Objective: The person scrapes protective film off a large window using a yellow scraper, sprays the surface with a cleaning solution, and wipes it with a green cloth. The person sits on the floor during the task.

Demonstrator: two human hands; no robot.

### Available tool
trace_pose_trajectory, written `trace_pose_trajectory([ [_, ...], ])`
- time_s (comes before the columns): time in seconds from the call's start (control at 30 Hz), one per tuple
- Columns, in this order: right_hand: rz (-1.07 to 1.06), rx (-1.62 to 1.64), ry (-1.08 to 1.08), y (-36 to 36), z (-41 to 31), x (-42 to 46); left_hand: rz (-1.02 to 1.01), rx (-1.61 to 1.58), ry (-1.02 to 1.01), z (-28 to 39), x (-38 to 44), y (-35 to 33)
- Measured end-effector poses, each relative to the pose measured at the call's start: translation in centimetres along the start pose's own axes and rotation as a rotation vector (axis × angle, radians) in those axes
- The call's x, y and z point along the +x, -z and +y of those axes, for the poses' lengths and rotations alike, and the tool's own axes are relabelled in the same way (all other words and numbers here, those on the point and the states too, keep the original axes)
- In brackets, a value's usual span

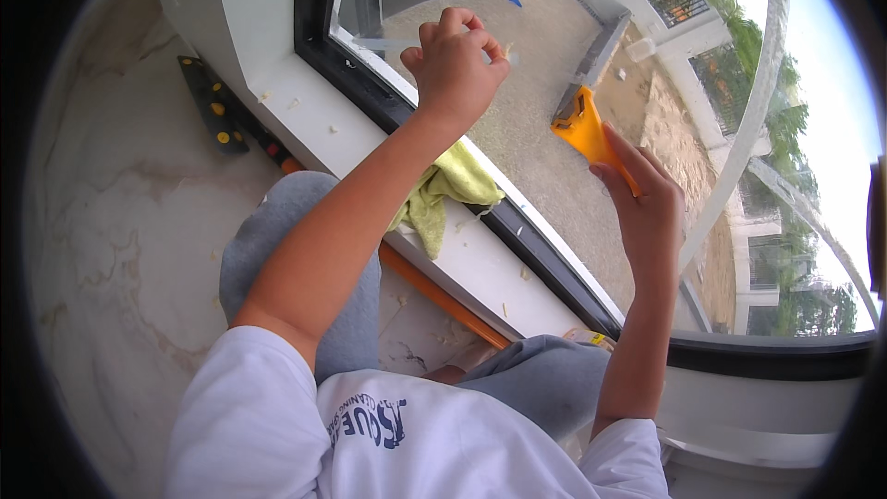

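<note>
My right hand (644, 187) grips the handle of a yellow plastic scraper (585, 128) in front of the window glass (527, 125). The scraper's wide end points up and left; I cannot tell whether its edge touches the pane. At the upper left, my left hand (457, 69) is bent at the wrist, with thumb and fingertips pinched on a small pale yellow scrap (508, 50). A translucent strip (378, 44) runs across the glass behind that hand. Below my left forearm, a crumpled yellow-green cloth (450, 184) lies over the sill and the black window frame (527, 229).
Pale scraps dot the white sill (478, 263). A black tool head with yellow dots (211, 107) lies on the marble-patterned floor (138, 235), near an orange pole (443, 294). A container (589, 338) stands by my knee. Whitish strips (741, 125) cross the right-hand glass.
</note>
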State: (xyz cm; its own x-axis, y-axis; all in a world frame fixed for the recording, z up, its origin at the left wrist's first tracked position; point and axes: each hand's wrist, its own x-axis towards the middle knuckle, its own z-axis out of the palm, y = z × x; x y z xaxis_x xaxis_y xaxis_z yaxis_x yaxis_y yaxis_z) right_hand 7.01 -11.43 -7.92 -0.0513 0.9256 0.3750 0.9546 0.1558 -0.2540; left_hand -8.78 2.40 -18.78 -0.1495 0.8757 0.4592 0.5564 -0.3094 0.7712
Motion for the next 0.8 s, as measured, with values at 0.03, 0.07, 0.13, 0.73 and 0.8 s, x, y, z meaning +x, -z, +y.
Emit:
trace_pose_trajectory([
  [0.03, -0.004, 0.002, -0.016, 0.0, 0.0, -0.2, -0.003, 0.010, 0.002, -0.1, 0.0, 0.0],
  [0.07, -0.004, 0.015, -0.025, 0.0, 0.1, -0.4, -0.006, 0.021, 0.004, -0.2, 0.0, 0.1],
  [0.13, -0.001, 0.042, -0.040, 0.1, 0.3, -0.7, -0.011, 0.021, 0.006, -0.3, 0.0, 0.4],
  [0.73, -0.003, 0.301, -0.198, -0.7, 1.8, -6.0, -0.395, 0.723, 0.232, -7.3, 1.5, 11.6],
  [0.8, -0.027, 0.283, -0.216, -1.2, 1.9, -7.0, -0.476, 0.888, 0.355, -9.6, 1.7, 13.4],
])
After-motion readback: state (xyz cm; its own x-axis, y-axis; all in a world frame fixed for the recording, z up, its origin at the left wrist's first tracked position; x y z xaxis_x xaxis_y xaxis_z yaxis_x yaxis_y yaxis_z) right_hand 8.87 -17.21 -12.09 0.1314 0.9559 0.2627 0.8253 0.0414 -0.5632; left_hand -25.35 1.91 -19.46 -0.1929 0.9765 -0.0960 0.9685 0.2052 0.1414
